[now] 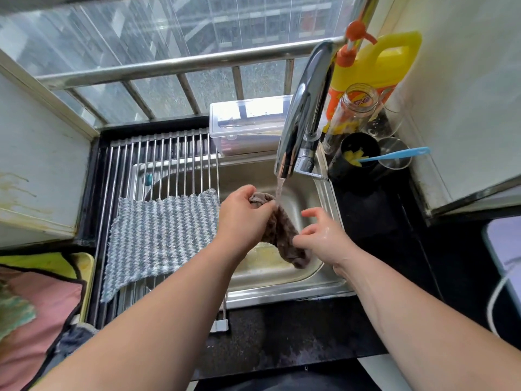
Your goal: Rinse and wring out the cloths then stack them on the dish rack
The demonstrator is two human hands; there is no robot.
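Left hand (242, 214) grips a twisted, nubbly brown cloth (284, 238) under the stream (279, 190); right hand (324, 238) touches it, fingers relaxed.

The faucet spout (303, 108) hangs low over the back of my sink (282, 289), so it's tight there. The dish rack (158, 156) bars behind the striped cloth (160, 235) are free. The right corner's jammed: detergent jug (375, 60), glass jar (352, 114), black cup (352, 165).
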